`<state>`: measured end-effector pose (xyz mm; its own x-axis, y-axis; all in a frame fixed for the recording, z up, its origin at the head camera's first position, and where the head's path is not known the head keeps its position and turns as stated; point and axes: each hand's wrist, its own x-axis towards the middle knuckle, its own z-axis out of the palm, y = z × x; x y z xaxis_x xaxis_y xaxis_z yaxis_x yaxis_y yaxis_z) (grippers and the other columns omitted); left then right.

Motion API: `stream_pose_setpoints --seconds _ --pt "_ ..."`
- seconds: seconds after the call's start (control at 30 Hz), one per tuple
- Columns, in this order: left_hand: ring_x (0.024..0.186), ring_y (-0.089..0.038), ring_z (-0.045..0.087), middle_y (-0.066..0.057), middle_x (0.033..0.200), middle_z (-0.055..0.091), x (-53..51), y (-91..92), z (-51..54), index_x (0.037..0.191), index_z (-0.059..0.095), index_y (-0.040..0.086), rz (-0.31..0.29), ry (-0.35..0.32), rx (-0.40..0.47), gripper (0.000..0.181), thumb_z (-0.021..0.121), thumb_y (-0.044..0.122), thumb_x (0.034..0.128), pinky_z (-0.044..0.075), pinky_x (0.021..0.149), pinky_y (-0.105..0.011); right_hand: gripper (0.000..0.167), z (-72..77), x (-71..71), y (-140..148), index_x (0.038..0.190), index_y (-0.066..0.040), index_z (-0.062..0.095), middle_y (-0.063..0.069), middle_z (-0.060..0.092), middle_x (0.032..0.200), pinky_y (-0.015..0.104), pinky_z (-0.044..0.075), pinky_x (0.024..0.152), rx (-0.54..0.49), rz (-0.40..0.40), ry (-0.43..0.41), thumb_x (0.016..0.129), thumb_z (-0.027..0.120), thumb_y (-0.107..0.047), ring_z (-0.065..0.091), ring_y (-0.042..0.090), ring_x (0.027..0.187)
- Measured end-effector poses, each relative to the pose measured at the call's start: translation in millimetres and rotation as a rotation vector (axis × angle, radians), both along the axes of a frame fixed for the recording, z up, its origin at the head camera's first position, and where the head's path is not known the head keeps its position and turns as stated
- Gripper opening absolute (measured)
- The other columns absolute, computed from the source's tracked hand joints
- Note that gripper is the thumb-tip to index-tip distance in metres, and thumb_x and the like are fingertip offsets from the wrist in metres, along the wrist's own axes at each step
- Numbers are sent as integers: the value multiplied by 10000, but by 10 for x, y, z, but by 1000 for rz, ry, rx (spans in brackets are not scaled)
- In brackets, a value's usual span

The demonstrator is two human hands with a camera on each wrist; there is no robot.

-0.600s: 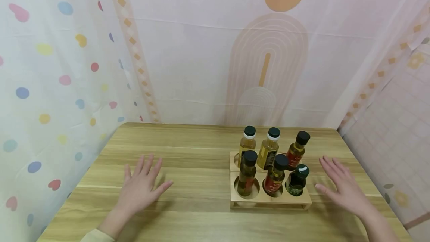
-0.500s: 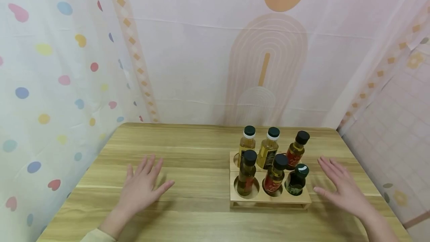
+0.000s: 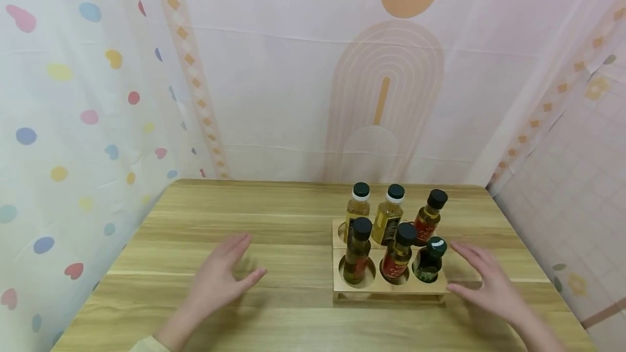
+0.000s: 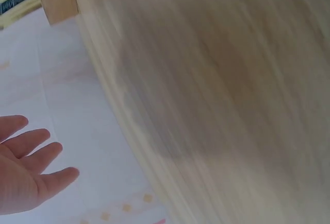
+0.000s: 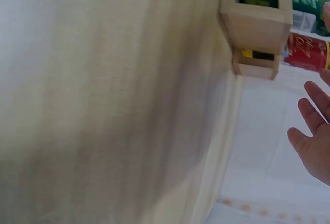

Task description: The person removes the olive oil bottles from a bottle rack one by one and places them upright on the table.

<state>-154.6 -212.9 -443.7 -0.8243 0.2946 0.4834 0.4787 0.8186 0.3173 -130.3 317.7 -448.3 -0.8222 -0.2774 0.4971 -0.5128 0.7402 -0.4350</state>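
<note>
Across the wood-grain table (image 3: 283,216), as viewed from the head, a wooden rack (image 3: 415,287) is set toward 3 o'clock. Six bottles (image 3: 397,265) are seated in its two rows of holes, presumably so that tipping is prevented. The left hand (image 3: 218,277) is held at the rack's 9 o'clock, well apart; its fingers are extended, thumb spread, and nothing is gripped. The right hand (image 3: 491,284) is held at 3 o'clock, beside the short green-capped bottle (image 3: 428,266); its fingers are loosely extended, thumb parted, nothing grasped; whether the rack is touched cannot be told.
</note>
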Motion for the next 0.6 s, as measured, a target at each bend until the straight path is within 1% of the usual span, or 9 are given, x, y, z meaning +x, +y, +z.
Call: stream_pose_setpoints --seconds 0.13,0.17,0.23,0.3,0.37,0.43,0.47,0.53,0.6 --pt "1227 -441 528 -228 1367 554 30 102 -28 1355 573 -14 -28 -93 70 729 780 441 825 447 976 -610 817 -30 24 -20 1339 39 551 246 567 1270 702 423 825 -8 -5 -31 634 916 -156 501 420 1097" --pt "1229 -437 527 -224 1372 552 35 127 -36 1363 568 -9 -39 -111 84 730 782 437 826 444 979 -609 809 -41 30 -23 1339 34 552 246 564 1277 700 428 825 -10 -5 -43 640 915 -152 503 421 1098" --pt "1222 -425 539 -217 1364 562 39 176 -51 1365 570 -3 -63 -119 108 722 791 419 822 449 980 -599 793 -67 44 -30 1343 15 558 242 566 1282 695 435 826 -13 -9 -63 653 914 -150 506 407 1107" --pt "1200 -408 562 -202 1337 589 41 226 -62 1353 585 4 -83 -110 127 699 804 390 814 465 968 -584 792 -95 57 -38 1356 -4 557 233 572 1292 685 445 834 -15 -11 -71 664 911 -154 509 335 1136" --pt "1176 -393 584 -188 1307 614 37 277 -72 1336 602 4 -103 -86 141 676 818 357 801 479 959 -566 784 -126 66 -48 1355 -20 567 200 588 1285 605 490 857 -13 -15 -67 665 914 -155 516 206 1149" --pt "1155 -383 601 -177 1283 633 29 329 -81 1322 616 8 -118 -67 157 655 826 326 790 490 952 -550 766 -156 72 -57 1343 -18 578 174 598 1271 436 527 890 -28 -7 -69 668 915 -146 499 72 1147" --pt "1150 -376 606 -167 1277 639 24 357 -82 1320 620 15 -125 -60 165 648 829 317 787 494 950 -542 755 -169 75 -61 1338 -12 581 165 598 1265 359 532 890 -42 3 -76 672 913 -135 491 28 1143" --pt "1149 -373 608 -163 1279 638 15 415 -84 1324 619 22 -140 -58 187 648 833 305 782 496 949 -539 731 -191 78 -71 1324 4 584 155 598 1249 224 518 872 -75 26 -92 679 908 -110 492 -21 1127" --pt "1155 -375 605 -165 1285 635 3 476 -84 1329 617 27 -151 -68 215 652 838 299 778 491 956 -541 712 -209 80 -80 1315 28 578 166 592 1243 200 518 872 -114 50 -112 688 898 -78 515 -7 1110"
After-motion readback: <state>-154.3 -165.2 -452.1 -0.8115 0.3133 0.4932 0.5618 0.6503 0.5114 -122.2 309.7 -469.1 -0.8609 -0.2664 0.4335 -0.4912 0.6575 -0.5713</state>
